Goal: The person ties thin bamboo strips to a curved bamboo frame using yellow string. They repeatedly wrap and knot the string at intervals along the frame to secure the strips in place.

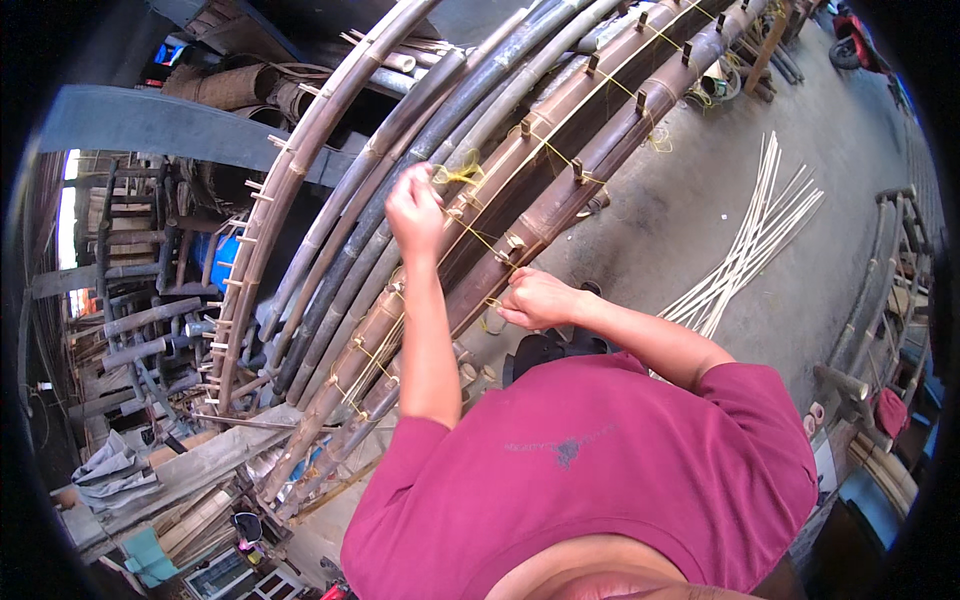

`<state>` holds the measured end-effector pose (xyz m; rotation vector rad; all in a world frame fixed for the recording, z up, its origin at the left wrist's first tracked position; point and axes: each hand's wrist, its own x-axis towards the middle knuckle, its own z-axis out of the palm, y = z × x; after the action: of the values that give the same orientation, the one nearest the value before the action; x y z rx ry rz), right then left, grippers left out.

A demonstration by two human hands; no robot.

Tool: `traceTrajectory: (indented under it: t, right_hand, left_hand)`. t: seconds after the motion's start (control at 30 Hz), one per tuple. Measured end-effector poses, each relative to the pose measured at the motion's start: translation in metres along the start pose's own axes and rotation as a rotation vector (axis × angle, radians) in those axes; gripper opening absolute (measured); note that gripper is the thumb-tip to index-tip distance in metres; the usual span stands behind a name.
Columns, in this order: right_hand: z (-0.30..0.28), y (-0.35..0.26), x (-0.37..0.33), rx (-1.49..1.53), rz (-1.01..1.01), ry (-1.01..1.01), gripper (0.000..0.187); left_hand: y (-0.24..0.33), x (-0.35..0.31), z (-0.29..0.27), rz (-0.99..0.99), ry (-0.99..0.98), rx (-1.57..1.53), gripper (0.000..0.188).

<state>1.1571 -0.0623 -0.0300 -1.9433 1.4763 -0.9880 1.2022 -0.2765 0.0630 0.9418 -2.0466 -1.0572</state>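
Two long brown bamboo poles [610, 140] lie side by side with a dark gap between them. Small wooden pegs [577, 170] stick up along both, and thin yellow cord runs across the gap from one to the other. Over the left pole, my left hand [415, 208] is closed at a loose loopy bundle of yellow cord [458, 172]. My right hand [540, 299] is low at the outer side of the right pole, its fingers pinched where the cord passes. Its fingertips are partly hidden.
More dark bamboo poles [440, 130] lie to the left, beside a curved pole with pale pegs [285, 180]. Thin pale bamboo strips [745, 240] are spread on the concrete floor [640, 240] at right. A rack of poles [870, 270] stands at the far right.
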Motion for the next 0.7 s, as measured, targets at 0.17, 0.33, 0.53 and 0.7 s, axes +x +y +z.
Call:
traceTrajectory:
  t: [0.17, 0.33, 0.53, 0.7]
  right_hand:
    - [-0.011, -0.022, -0.002, 0.299, 0.048, 0.354, 0.035]
    - [0.036, -0.016, -0.019, 1.465, 0.659, 1.086, 0.04]
    - [0.127, -0.09, 0.007, 1.817, 0.995, 0.093, 0.046]
    - [0.151, -0.1, 0.107, 1.382, 0.407, 1.3, 0.023]
  left_hand:
    - [-0.131, 0.036, 0.023, -0.133, 0.04, 0.546, 0.026]
    - [-0.152, 0.037, -0.022, -0.138, -0.081, 0.333, 0.04]
    - [-0.115, -0.083, -0.157, -0.116, -0.336, 0.591, 0.033]
    - [-0.119, -0.159, -0.138, -0.066, -0.36, 0.547, 0.031]
